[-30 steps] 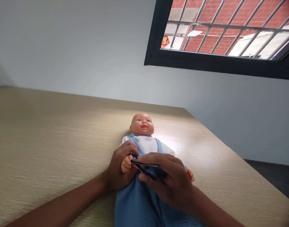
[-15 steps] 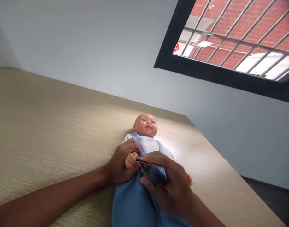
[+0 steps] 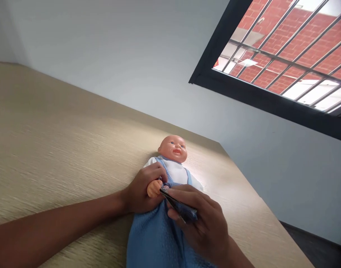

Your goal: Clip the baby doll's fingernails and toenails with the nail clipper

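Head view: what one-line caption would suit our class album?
Left hand steadies a doll's hand while right hand holds a nail clipper up to it.

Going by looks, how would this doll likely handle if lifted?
The doll would probably flop at the body, since its fuzzy blue outfit shows soft folds. Its head is likely stiff and perhaps slippery, given the smooth, shiny surface. Lying face up, it seems unlikely to roll if nudged.
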Tool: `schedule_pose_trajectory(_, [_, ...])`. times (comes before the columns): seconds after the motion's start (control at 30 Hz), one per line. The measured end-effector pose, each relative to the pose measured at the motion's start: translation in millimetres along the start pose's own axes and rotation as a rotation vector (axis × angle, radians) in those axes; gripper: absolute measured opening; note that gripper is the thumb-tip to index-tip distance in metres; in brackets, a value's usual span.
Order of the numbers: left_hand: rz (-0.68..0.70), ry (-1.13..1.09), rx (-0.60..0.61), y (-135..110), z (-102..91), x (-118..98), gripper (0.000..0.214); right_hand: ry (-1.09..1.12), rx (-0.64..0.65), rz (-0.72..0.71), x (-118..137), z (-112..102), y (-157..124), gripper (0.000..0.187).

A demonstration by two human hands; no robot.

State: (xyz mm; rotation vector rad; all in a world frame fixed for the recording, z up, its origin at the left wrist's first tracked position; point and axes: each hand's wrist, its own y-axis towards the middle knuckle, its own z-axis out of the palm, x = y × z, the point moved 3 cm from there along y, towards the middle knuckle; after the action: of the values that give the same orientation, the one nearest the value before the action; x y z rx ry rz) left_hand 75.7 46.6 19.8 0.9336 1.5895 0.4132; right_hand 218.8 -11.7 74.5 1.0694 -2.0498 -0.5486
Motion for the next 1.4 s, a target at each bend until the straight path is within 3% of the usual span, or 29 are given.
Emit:
schedule_pose_trajectory(0.23, [-0.004,-0.001,-0.005,-1,0.6,1,0.007,-0.287,0.083,-0.252,15,-1,5,0.022])
schedule_pose_trajectory(0.37, [-0.008,0.001,-0.005,-2,0.4,1,0.006,-0.340,0.128,-0.312,17,-1,6,0.027])
schedule_pose_trajectory(0.53, [-0.007,0.008,-0.007,-2,-0.7,1,0.007,-0.280,0.074,-0.288,13,-2,1,0.026])
schedule_pose_trajectory(0.7, [0.001,0.012,-0.007,-1,-1.1,-1,0.012,-0.015,-0.176,-0.009,-3,-5,-10,0.028])
schedule_pose_trajectory(0.9, [-0.007,0.003,-0.009,-2,-0.7,1,0.011,-0.092,-0.063,-0.071,-3,0,-8,0.030])
schedule_pose_trajectory(1.2, [-0.005,-0.005,-0.011,-1,-1.0,-1,0.010,-0.239,-0.010,-0.159,2,-3,-3,0.016])
schedule_pose_trajectory(1.4, [-0.009,-0.007,-0.008,-1,-0.4,0,0.006,-0.290,0.044,-0.240,7,-2,-3,0.017])
